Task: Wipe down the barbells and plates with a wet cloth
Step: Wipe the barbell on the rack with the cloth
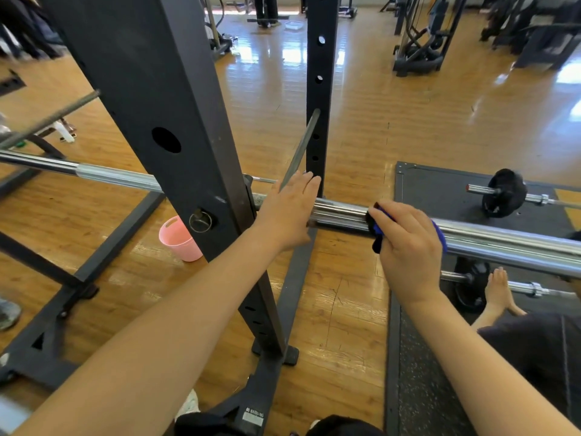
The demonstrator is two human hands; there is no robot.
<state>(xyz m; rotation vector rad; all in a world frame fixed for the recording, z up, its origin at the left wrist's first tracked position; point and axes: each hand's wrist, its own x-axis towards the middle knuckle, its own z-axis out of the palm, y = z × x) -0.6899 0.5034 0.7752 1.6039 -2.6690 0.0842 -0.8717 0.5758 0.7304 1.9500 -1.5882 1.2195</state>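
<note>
A chrome barbell (503,243) lies across the black squat rack (163,99) and runs from the left edge to the right edge. My right hand (408,243) grips a blue cloth (379,229) wrapped round the barbell's thick sleeve, just right of the rack upright. My left hand (290,206) rests flat with straight fingers on the sleeve's inner end next to the upright. A second barbell with a black plate (504,193) lies on the dark mat (440,190) beyond. Another black plate (471,284) on a bar sits below the sleeve.
A pink bucket (179,239) stands on the wooden floor behind the rack upright. The rack's base rails (78,275) spread over the floor at left. A bare foot (500,294) rests on the mat near the lower plate. Gym machines (421,36) stand at the back.
</note>
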